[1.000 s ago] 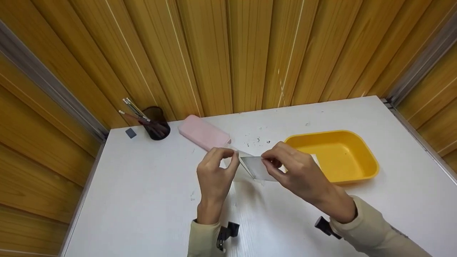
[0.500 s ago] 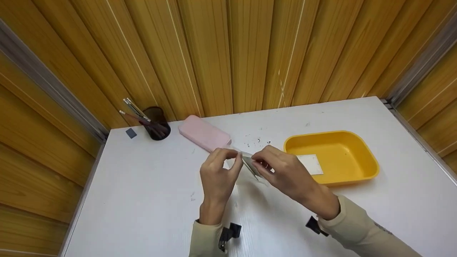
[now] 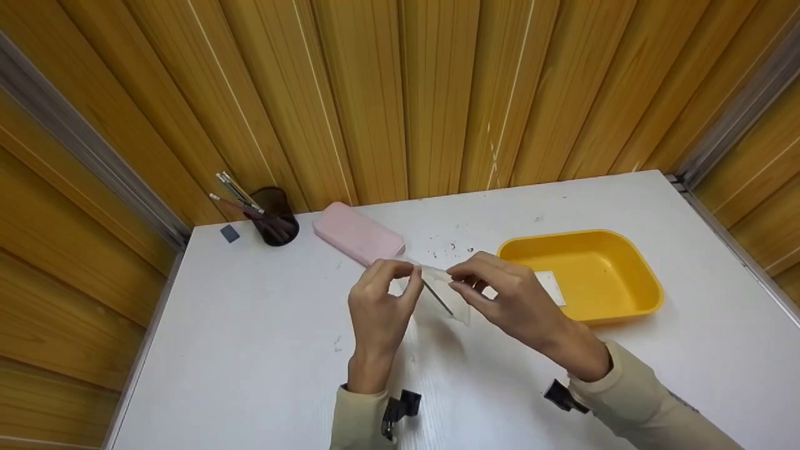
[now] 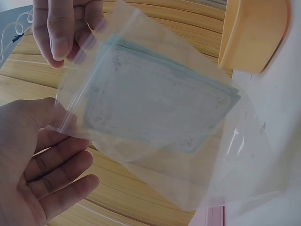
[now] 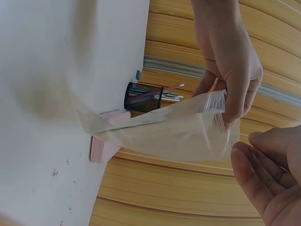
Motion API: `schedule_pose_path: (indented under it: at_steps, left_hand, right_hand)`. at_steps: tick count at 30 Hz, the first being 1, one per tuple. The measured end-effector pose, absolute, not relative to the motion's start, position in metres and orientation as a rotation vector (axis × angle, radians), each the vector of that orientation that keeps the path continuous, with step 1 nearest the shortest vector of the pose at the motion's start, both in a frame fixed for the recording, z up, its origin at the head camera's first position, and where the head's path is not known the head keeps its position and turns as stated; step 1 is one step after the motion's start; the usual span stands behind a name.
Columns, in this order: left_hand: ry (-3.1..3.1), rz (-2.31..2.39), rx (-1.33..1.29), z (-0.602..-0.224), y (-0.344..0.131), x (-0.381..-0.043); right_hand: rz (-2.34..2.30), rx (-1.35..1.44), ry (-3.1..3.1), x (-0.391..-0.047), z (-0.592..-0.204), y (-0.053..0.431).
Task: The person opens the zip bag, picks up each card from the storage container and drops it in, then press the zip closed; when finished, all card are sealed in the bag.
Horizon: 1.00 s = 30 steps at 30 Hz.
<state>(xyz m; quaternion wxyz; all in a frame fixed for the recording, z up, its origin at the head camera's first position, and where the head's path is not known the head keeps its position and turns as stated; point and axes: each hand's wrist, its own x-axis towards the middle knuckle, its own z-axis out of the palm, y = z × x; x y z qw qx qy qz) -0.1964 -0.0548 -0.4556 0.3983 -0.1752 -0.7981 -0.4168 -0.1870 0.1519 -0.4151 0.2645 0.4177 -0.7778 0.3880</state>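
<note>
My left hand (image 3: 382, 303) pinches one end of the mouth of a clear zip-lock bag (image 4: 155, 174) between thumb and index finger, its other fingers spread loosely. Inside the bag lies a stack of pale cards with a green border (image 4: 155, 99), seen face-on through the film in the left wrist view and as a thin dark edge in the head view. The right hand (image 5: 273, 174) is at the other end of the mouth, thumb and index fingertips slightly apart right at the film's edge. Its fingertips overlap the film in the left wrist view.
A yellow tray (image 3: 647, 294) holding a white card (image 3: 550, 287) stands to the right. A pink case (image 3: 357, 231) lies behind the hands. Back left are a black pencil cup (image 3: 275, 219) with several pencils and a small dark block (image 3: 229, 234). Wood-look panels (image 3: 431, 94) border the table.
The right hand moved left as the cards slid down into the bag, then let go of them and drew back slightly right to the bag's edge. The left hand keeps its pinch.
</note>
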Motion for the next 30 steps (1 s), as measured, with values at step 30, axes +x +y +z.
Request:
schedule_pose_path:
  at_steps: [30]
  left_hand:
    - [-1.988,-1.062,-0.442,-0.457,-0.056,-0.199]
  right_hand:
    - [1.126,0.524,-2.539,-0.23,-0.446,0.261]
